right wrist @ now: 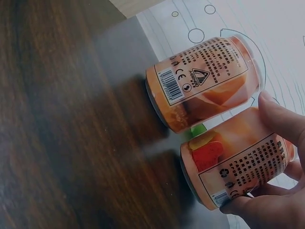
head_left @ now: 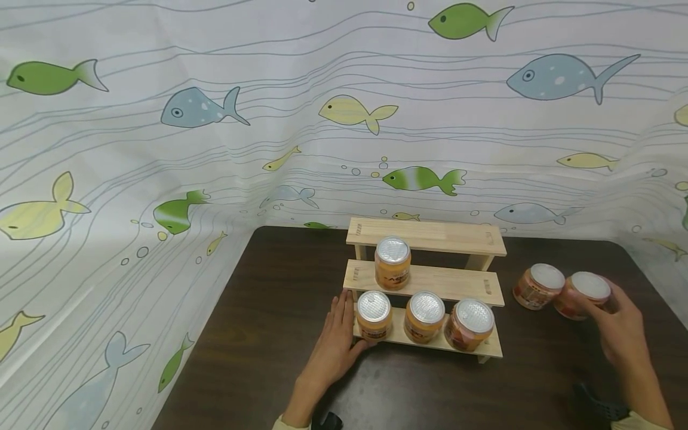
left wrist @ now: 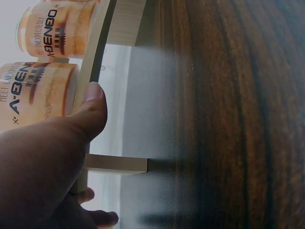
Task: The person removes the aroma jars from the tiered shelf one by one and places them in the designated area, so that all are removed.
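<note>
A three-step wooden rack [head_left: 430,236] stands on the dark table. One orange can with a foil lid [head_left: 392,263] is on its middle step, and three more [head_left: 424,316] line the bottom step. My left hand [head_left: 344,319] lies flat by the rack's left end with straight fingers. Its thumb [left wrist: 93,112] presses on the bottom board's edge, next to the nearest can [left wrist: 38,93]. To the right of the rack my right hand [head_left: 602,310] grips an orange can [head_left: 583,292] [right wrist: 238,167] that stands on the table. A second can [head_left: 538,286] [right wrist: 205,83] stands right beside it.
A fish-print curtain [head_left: 215,149] hangs round the back and both sides of the table [head_left: 279,298]. The rack's top step holds nothing. Bare dark tabletop [right wrist: 71,119] lies left of and in front of the rack.
</note>
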Demonstrator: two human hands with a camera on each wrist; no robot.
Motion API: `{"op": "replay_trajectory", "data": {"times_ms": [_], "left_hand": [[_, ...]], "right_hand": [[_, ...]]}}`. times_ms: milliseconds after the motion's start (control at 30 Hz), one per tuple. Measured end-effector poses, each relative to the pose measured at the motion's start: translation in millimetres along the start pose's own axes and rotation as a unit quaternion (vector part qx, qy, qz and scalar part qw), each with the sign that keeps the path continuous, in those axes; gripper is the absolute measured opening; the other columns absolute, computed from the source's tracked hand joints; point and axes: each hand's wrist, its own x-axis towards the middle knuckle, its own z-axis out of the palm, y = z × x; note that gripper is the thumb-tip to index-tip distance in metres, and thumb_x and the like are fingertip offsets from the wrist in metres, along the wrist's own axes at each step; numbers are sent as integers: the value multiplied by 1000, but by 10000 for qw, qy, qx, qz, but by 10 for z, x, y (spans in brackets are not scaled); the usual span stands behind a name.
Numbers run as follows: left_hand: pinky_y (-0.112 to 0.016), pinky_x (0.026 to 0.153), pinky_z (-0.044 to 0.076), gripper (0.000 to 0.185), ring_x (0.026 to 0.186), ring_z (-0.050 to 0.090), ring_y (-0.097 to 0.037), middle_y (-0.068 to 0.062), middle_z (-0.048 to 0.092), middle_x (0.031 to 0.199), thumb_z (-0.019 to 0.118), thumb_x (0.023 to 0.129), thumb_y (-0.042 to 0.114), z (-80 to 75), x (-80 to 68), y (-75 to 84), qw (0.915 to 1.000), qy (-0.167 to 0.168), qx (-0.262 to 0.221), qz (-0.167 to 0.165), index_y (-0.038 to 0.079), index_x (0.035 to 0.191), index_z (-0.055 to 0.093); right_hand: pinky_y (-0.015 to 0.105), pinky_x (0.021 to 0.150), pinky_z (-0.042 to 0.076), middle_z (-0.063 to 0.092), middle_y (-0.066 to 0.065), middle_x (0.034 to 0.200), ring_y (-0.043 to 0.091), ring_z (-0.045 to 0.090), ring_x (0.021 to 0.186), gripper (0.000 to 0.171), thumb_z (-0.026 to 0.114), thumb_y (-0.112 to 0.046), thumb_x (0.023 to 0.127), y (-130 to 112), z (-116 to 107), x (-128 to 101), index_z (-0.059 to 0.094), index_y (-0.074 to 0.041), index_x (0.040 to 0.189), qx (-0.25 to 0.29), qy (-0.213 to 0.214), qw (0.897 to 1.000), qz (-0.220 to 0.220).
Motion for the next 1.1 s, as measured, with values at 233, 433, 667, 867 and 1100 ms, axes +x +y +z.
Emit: {"op": "replay_trajectory", "data": {"times_ms": [233, 433, 667, 867, 1100], "left_hand": [[-70, 122, 38, 105, 162, 26, -57, -32, 18, 179, 84, 99, 26, 14, -10, 2, 10000, 0, 27, 7, -9, 171, 17], [-70, 122, 39, 106, 162, 26, -57, -32, 18, 179, 86, 98, 23, 19, -19, 0, 10000, 2, -19, 6, -9, 172, 17], [-70, 122, 39, 106, 162, 26, -57, -32, 19, 179, 86, 97, 23, 24, -27, -6, 10000, 23, -48, 4, -9, 171, 17], [-71, 122, 38, 106, 162, 26, -57, -32, 19, 179, 86, 97, 22, 22, -24, -8, 10000, 19, -84, 5, -9, 171, 17], [-72, 122, 38, 104, 162, 25, -58, -32, 18, 179, 85, 98, 21, 25, 7, -33, 9999, 70, -90, 63, -9, 171, 17]], "right_hand": [[3, 106, 38, 52, -31, 125, -6, 49, 122, 70, 78, -10, 103, 5, -12, -5, 49, -26, 164, -711, 68, 9974, 104], [9, 119, 33, 50, -25, 137, -1, 45, 136, 74, 75, -16, 106, 14, -23, -3, 40, -23, 171, -898, 76, 9954, 324], [41, 138, 17, 29, 12, 177, 14, 29, 162, 84, 71, -28, 109, -5, -41, 20, 23, -18, 177, -1231, -62, 9906, 587], [15, 129, 22, 24, 12, 182, 9, 29, 164, 81, 67, -28, 110, -170, -9, -46, 22, -17, 177, -1366, 225, 9897, 352], [13, 127, 26, 48, -6, 171, 1, 41, 158, 65, 64, -19, 112, -723, 136, -277, 38, -22, 171, -807, 169, 9947, -614]]}}
